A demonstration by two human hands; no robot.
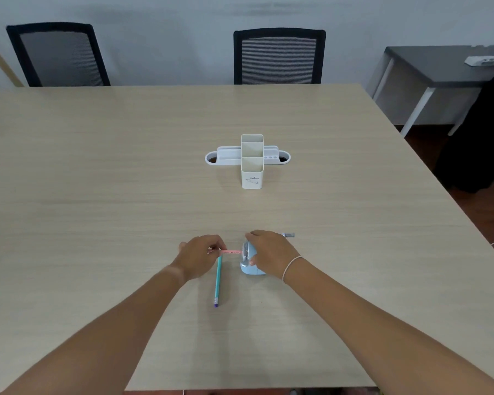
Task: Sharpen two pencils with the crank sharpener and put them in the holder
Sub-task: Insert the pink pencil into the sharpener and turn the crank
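From the head camera, the left hand (201, 256) pinches a pink pencil (231, 252) and holds it level, its far end at the front face of the blue sharpener (250, 262). Whether the tip is already inside the opening is hard to tell. The right hand (268, 252) is closed over the sharpener's body, steadying it on the bench (97, 181); its crank (288, 235) sticks out behind that hand, untouched. A teal pencil (218, 280) lies on the bench just below the left hand, eraser end toward the person.

The white holder (252, 161) stands well beyond, near the bench's middle, with both tall compartments looking empty. So the task seems to be at its start: the first pencil is being fed in, no cranking shows, and the second pencil and both placements remain.

The bench is pale wood grain, otherwise bare. Two black mesh chairs (280, 57) face it against a grey wall, with a dark side table (439, 64) at right.
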